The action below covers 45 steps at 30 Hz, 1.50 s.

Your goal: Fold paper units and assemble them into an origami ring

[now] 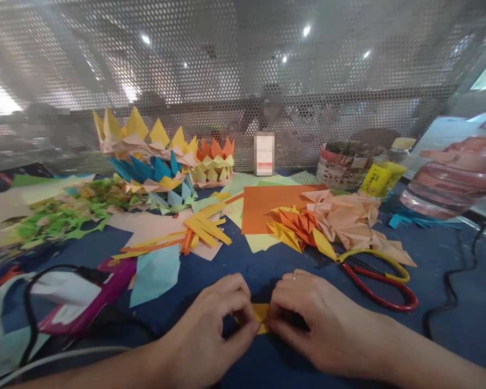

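A small piece of yellow-orange folded paper (261,312) lies low in the middle, just above the blue tabletop (222,270). My left hand (222,319) pinches its left end between thumb and fingers. At the right end, my right hand (308,319), with a ring on one finger, pinches it likewise. The fingertips almost meet, and they hide both ends of the paper. Beyond my right hand lie scissors (389,281) with red and yellow handles. Folded orange and yellow paper pieces (302,227) are heaped by their blades.
Paper crowns (146,148) stand at the back left, near green paper scraps (60,213). Orange sheets (267,208) lie centrally. A purple power strip (113,289) with cables is left. A woven basket (344,165), a yellow-labelled bottle (383,175) and a pink bottle (449,178) stand right.
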Each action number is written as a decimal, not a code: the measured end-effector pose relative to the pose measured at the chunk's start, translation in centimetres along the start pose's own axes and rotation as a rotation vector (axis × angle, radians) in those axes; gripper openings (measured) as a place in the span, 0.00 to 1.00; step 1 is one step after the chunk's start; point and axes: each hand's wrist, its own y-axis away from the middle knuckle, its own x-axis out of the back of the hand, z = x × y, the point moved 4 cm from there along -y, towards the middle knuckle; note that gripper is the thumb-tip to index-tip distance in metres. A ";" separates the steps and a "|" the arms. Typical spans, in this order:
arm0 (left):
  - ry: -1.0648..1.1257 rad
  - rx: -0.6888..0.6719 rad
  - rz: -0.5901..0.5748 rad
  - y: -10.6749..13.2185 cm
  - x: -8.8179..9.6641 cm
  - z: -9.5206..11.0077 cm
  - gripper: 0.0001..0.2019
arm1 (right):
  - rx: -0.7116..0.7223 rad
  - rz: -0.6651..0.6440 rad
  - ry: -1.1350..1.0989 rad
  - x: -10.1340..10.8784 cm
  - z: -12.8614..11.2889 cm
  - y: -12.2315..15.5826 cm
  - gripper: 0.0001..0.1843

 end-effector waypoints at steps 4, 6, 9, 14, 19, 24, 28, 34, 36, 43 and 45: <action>-0.014 0.010 -0.003 -0.2 -0.1 0.1 0.08 | -0.043 -0.009 -0.066 0.0 0.2 0.0 0.03; -0.010 0.018 -0.009 -0.2 -0.1 0.0 0.08 | -0.069 -0.008 -0.090 0.0 0.3 0.0 0.05; -0.007 0.037 -0.021 -0.3 -0.1 -0.1 0.08 | -0.101 -0.001 -0.161 0.0 0.6 0.0 0.05; -0.020 0.062 -0.031 -0.3 -0.1 -0.2 0.08 | -0.150 0.047 -0.258 -0.3 1.1 -0.1 0.03; -0.020 0.053 -0.037 -0.4 -0.1 -0.2 0.08 | -0.153 0.060 -0.272 -0.6 1.3 -0.3 0.07; -0.024 0.040 -0.030 -0.3 -0.1 -0.2 0.07 | -0.141 0.075 -0.294 -0.6 1.3 -0.3 0.08; -0.024 0.033 -0.041 -0.2 -0.2 -0.2 0.07 | -0.151 0.066 -0.256 -0.8 1.3 -0.4 0.10; -0.038 0.014 -0.032 -0.3 -0.2 0.0 0.08 | -0.126 0.075 -0.171 -0.8 1.0 -0.4 0.08; -0.045 0.013 -0.027 -0.3 -0.2 0.0 0.08 | -0.121 0.067 -0.154 -0.8 0.9 -0.4 0.07; -0.045 0.002 0.007 -0.1 -0.4 -0.1 0.10 | -0.115 0.038 -0.142 -0.7 0.9 -0.6 0.08; -0.053 0.004 0.014 -0.1 -0.4 -0.1 0.10 | -0.112 0.038 -0.144 -0.8 0.9 -0.6 0.07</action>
